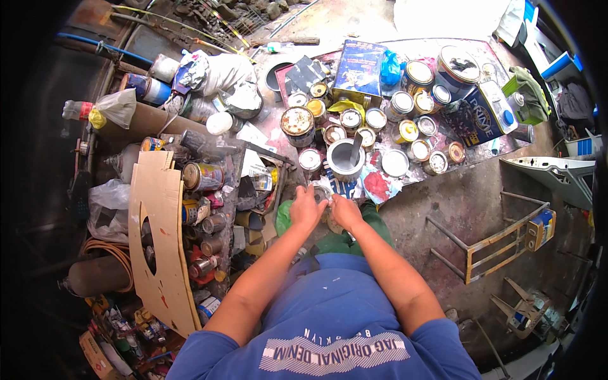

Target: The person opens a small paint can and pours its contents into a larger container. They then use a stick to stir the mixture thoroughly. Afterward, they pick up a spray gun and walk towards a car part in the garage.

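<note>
My left hand (306,209) and my right hand (345,212) are low at the front edge of the paint-stained table (411,178). Their fingers curl around a small, translucent round container (321,192), partly hidden behind them. Just beyond it stands an open pot of grey paint (345,165) with a stick (356,145) in it. A white paint can (310,159) stands left of the pot. Beside the pot on the right lie a red-stained scrap (377,183) and a round white lid (395,163).
Cans (297,123) and rectangular tins (358,63) crowd the tabletop. Cardboard (155,240), jars, bottles and a gas cylinder (95,275) fill the left side. A metal frame (468,253) and a white panel (548,171) stand at right. Blue and yellow pipes run at upper left.
</note>
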A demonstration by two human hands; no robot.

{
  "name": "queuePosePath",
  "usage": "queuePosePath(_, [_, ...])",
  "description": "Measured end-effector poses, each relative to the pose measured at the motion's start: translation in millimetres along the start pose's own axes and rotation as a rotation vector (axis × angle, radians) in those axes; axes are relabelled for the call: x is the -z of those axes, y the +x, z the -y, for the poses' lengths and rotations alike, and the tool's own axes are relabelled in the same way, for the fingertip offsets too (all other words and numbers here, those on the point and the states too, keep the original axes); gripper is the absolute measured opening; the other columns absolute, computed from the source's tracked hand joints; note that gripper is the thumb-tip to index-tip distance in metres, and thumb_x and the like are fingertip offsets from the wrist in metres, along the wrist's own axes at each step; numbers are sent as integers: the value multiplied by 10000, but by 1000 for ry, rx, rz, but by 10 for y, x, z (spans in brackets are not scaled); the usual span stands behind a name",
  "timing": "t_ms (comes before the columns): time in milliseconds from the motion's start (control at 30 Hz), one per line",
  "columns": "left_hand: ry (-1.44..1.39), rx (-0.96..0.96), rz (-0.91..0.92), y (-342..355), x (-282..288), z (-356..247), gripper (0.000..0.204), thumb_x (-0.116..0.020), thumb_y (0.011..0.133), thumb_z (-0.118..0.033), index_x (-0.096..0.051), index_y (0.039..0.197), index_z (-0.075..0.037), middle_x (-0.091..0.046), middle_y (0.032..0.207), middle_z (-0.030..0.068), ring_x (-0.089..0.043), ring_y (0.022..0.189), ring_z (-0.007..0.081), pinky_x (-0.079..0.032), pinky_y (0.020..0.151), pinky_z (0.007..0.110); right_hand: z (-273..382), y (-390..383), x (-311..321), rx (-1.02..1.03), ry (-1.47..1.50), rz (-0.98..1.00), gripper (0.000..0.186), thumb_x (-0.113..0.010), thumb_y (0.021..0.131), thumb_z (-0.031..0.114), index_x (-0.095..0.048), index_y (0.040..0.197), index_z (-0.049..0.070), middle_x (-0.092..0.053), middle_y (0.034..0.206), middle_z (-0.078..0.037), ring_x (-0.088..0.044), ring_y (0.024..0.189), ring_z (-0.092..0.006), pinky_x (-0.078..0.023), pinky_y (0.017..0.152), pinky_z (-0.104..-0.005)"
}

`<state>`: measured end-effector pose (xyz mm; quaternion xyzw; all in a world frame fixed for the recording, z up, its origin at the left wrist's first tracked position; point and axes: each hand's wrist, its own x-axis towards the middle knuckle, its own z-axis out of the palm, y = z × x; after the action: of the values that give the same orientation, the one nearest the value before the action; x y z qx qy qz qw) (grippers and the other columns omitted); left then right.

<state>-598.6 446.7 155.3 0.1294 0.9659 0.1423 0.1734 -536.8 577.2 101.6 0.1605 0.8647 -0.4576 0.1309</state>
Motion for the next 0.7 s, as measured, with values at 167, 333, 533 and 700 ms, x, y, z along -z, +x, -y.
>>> queuePosePath(167, [18,53,21,25,6,-59,675,-805,804,-356,-562,1329,-7,-539,1221,181,-672,968,395,-565,776,489,17,-50,114,86,-109,12,193,-528,1001,230,-611,1072,72,-686,830,-262,-675,819,-458,-509,734,-574])
queuePosePath(333, [-34,96,25,18,18,-77,680,-795,810,-364,-584,1349,-6,-537,1258,185,-659,1019,419,-541,840,507,-9,-106,158,183,-218,16,172,-491,989,172,-586,1116,107,-710,876,-207,-693,854,-410,-523,735,-543])
queuePosePath(533, [-36,82,-57,22,-88,-28,609,-789,800,-355,-612,1281,-28,-533,1230,180,-661,1004,422,-547,831,512,-73,-112,175,300,-326,-48,220,-523,911,99,-578,1124,103,-729,898,-141,-718,864,-348,-553,720,-476])
queuePosePath(700, [-1,106,13,73,-41,-67,633,-760,811,-396,-611,1306,-30,-533,1248,200,-649,1059,422,-535,874,508,13,-87,258,74,-193,57,238,-527,994,237,-616,1186,128,-732,959,-175,-702,933,-386,-531,806,-527])
